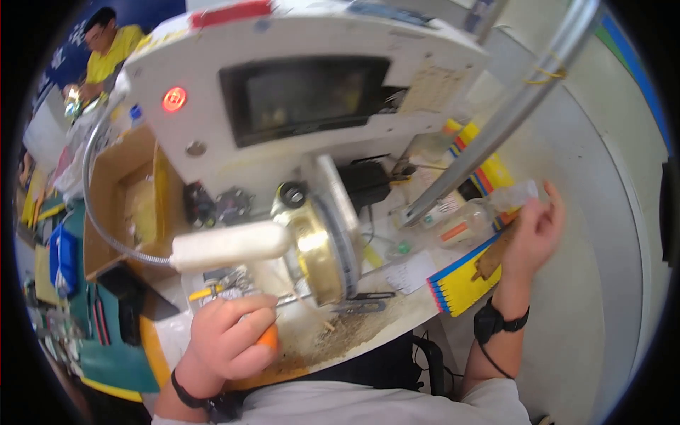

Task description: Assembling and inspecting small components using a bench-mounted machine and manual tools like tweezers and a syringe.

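My left hand (227,336) is closed around a tool with an orange handle (268,336); its thin metal shaft points right toward the brass-coloured round part (317,248) of the machine in front of me. My right hand (533,230) is raised at the right, fingers loosely curled, pinching a small clear plastic bag (516,194). A black watch sits on that wrist. A white cylindrical handle (230,246) sticks out left of the brass part, just above my left hand.
A white machine housing (297,134) with a dark window and a red lit button (174,99) fills the middle. A cardboard box (124,198) stands left. A slanted metal pole (496,120) crosses the right. Yellow cards (464,280), black scissors (363,304) and debris lie on the bench. A person in yellow (106,49) sits far left.
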`<state>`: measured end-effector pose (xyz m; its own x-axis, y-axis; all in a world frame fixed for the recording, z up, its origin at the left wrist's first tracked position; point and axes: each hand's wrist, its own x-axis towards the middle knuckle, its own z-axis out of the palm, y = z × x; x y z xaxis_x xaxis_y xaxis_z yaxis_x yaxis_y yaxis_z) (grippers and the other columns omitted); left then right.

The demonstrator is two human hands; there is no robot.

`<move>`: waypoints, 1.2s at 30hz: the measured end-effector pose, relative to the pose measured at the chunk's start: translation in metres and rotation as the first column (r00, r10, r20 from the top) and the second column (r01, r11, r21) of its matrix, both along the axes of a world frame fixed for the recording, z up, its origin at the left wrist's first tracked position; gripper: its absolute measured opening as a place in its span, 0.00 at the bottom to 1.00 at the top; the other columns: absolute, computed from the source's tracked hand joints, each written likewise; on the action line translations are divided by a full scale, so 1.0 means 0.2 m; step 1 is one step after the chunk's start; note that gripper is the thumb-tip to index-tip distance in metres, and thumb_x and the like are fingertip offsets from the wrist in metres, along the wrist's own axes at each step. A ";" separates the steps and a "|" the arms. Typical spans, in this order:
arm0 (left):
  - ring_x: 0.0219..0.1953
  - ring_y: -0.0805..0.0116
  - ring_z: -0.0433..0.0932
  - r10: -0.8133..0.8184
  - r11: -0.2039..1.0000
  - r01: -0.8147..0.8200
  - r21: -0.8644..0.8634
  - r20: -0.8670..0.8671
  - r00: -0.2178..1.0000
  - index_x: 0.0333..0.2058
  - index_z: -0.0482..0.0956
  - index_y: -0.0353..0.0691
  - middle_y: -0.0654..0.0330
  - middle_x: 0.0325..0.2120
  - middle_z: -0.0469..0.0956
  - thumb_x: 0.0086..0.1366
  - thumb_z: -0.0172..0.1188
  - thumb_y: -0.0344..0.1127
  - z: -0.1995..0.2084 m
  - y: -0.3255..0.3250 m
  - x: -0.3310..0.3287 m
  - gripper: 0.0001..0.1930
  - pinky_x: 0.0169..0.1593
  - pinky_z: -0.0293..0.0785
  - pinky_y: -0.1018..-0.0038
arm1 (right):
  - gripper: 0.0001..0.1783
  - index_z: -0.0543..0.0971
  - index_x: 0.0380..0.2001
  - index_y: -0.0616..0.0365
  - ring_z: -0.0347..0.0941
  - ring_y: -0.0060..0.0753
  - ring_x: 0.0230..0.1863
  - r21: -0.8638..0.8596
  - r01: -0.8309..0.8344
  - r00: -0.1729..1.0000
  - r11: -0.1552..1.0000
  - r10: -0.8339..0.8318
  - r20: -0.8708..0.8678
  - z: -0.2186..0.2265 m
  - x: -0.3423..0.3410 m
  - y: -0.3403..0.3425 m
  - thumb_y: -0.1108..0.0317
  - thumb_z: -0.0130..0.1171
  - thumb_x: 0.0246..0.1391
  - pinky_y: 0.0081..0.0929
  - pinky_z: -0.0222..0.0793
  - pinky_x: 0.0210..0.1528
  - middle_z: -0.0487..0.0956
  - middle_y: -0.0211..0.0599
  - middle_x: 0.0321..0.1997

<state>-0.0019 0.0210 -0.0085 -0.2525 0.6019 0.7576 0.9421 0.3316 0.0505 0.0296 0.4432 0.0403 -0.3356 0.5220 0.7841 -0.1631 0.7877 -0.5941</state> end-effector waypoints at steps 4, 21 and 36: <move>0.40 0.58 0.86 -0.030 1.000 0.030 -0.003 0.073 0.997 0.33 0.72 0.44 0.60 0.37 0.82 0.42 0.69 0.21 0.02 0.00 0.00 0.19 0.25 0.66 0.71 | 0.11 0.86 0.44 0.55 0.68 0.31 0.27 0.369 -0.408 0.903 0.835 0.309 0.299 -0.25 0.20 -0.24 0.70 0.68 0.56 0.32 0.66 0.36 0.75 0.29 0.31; 0.43 0.60 0.84 -0.016 0.999 0.024 -0.035 0.208 0.978 0.27 0.73 0.50 0.60 0.41 0.83 0.48 0.68 0.34 0.03 -0.07 0.01 0.11 0.28 0.66 0.72 | 0.10 0.84 0.38 0.57 0.77 0.45 0.31 -0.069 -0.645 0.365 0.761 0.386 0.847 -0.28 0.22 -0.65 0.68 0.71 0.53 0.37 0.68 0.34 0.80 0.38 0.32; 0.46 0.67 0.85 0.071 0.997 -0.068 -0.043 0.084 0.994 0.27 0.72 0.52 0.66 0.40 0.82 0.51 0.65 0.36 0.03 -0.06 0.04 0.08 0.32 0.59 0.75 | 0.22 0.72 0.40 0.62 0.72 0.22 0.23 -0.448 -0.735 0.475 0.509 0.858 0.196 0.08 0.13 -1.07 0.51 0.61 0.72 0.19 0.65 0.27 0.73 0.34 0.28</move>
